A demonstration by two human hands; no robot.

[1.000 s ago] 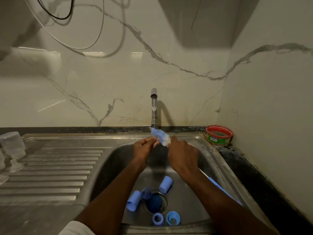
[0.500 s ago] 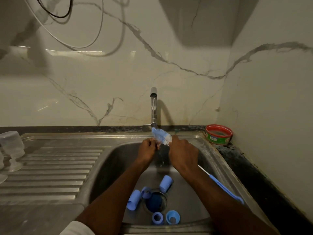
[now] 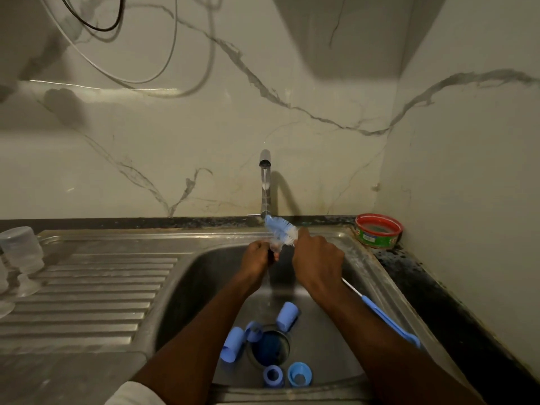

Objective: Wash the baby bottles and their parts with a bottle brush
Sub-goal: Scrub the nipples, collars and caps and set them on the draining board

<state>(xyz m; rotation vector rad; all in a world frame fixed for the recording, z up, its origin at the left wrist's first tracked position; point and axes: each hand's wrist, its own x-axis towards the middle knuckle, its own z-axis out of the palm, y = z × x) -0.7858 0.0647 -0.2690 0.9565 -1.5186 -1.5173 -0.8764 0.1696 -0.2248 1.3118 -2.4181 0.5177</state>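
The left hand pinches what may be a teat under the tap; the right hand grips the brush against it. The wet teat could slip toward the drain, where blue parts lie. A steel sink sits below the tap, marble wall behind.

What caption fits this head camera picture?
Right hand works the bottle brush on a small part held by the left hand under the running tap.
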